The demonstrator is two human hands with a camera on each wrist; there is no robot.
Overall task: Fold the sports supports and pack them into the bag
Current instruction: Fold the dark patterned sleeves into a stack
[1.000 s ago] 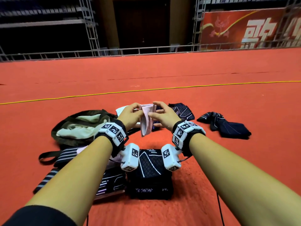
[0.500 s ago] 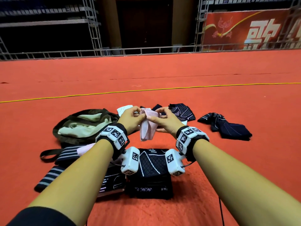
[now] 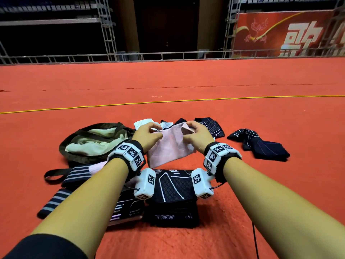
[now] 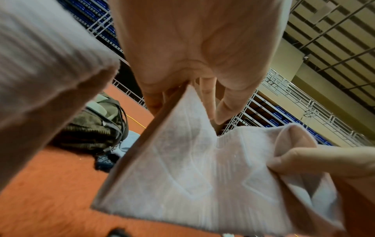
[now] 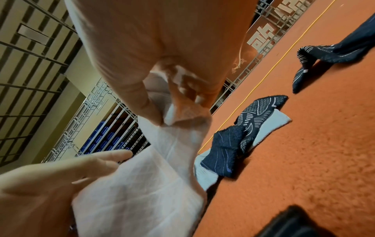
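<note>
A pale pink support [image 3: 169, 146] hangs spread between both hands above the red floor. My left hand [image 3: 147, 132] pinches its upper left corner, and my right hand [image 3: 194, 134] pinches the upper right corner, where the fabric bunches. The left wrist view shows the pink support [image 4: 182, 173] stretched flat below my left hand [image 4: 194, 89]. In the right wrist view my right hand [image 5: 166, 112] pinches a fold of the pink support [image 5: 142, 184]. The olive bag [image 3: 97, 141] lies open on the floor to the left, with pale lining showing.
A folded black patterned support [image 3: 171, 193] lies below my wrists, with striped dark supports [image 3: 78, 174] to its left. More dark supports [image 3: 211, 125] and white ones lie behind my hands; another dark one [image 3: 261, 144] lies to the right. A yellow cord [image 3: 168, 101] crosses the floor.
The pink support hung narrow and folded between my hands; now my hands have drawn apart and it is spread wide and tilted.
</note>
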